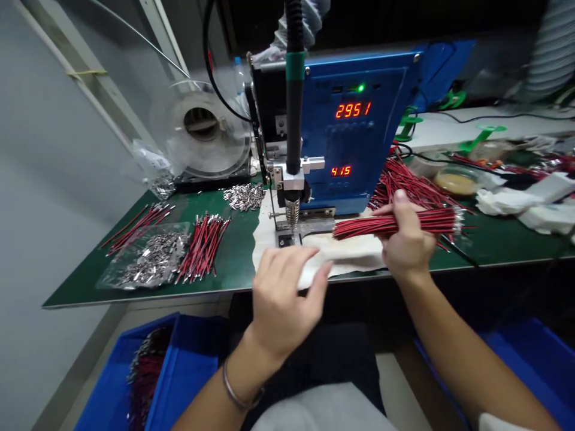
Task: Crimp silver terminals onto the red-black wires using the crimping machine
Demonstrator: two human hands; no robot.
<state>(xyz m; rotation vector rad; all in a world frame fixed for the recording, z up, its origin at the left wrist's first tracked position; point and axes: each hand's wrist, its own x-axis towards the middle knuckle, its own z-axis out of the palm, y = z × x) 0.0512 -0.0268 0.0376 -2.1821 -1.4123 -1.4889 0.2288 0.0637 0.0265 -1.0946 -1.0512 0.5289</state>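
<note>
My right hand (pixel 408 245) is wrapped round a bundle of red and black wires (pixel 366 226), held level above the bench's front edge, with silvery tips at its right end. In front of the soldering machine (pixel 350 137), my left hand (pixel 287 293) has its thumb apart from its fingers, with nothing visible in it. Just beyond those fingers is the machine's vertical soldering head (pixel 293 206), its lower end partly hidden. A pale cloth (pixel 359 254) lies beneath the machine and both hands.
On the green bench (pixel 238 239) at left lie a wire pile (pixel 204 245), a bag of metal terminals (pixel 155 257) and loose terminals (pixel 245 196). More red wires (pixel 404 185) lie at right. A blue bin (pixel 188 353) stands below; a large reel (pixel 202 131) stands behind.
</note>
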